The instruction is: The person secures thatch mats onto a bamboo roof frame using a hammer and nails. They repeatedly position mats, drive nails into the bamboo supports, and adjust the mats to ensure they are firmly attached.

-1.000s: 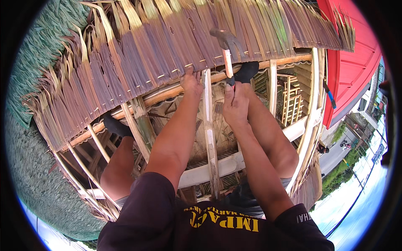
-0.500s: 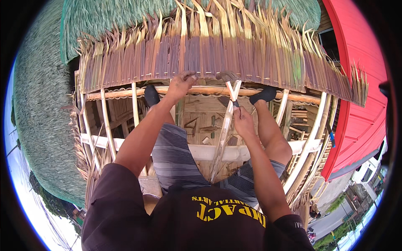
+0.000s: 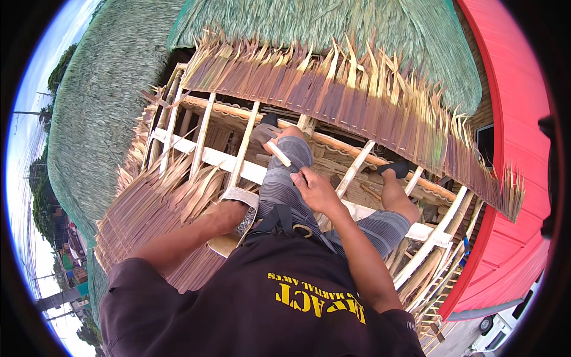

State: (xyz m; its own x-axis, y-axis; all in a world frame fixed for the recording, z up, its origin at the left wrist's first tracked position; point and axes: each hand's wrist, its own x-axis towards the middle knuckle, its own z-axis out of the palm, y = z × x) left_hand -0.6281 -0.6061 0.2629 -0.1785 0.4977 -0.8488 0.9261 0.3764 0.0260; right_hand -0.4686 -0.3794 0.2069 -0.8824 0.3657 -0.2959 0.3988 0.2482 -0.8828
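Note:
My right hand (image 3: 317, 189) is closed round the dark grip of a hammer (image 3: 278, 152). The pale part of its handle and its worn metal head lie over my left thigh. Fingers of my left hand (image 3: 229, 213) are down in an open pouch (image 3: 241, 194) at my left hip and cannot be seen. Small grey metal pieces, apparently nails, show inside the pouch. Ahead of my feet a panel of brown palm thatch (image 3: 333, 98) lies across the roof frame, its row of stitching along the near edge.
Pale bamboo rafters (image 3: 244, 146) run under me with open gaps between them. My feet rest near an orange-brown bamboo crosspiece (image 3: 351, 152). More thatch (image 3: 148, 220) lies at my left. A red metal roof (image 3: 523, 137) rises at the right; green netting covers thatch (image 3: 333, 24) beyond.
My left hand has left the thatch edge and gone into the pouch. My right hand has drawn the hammer back leftward over my thigh. The view has turned.

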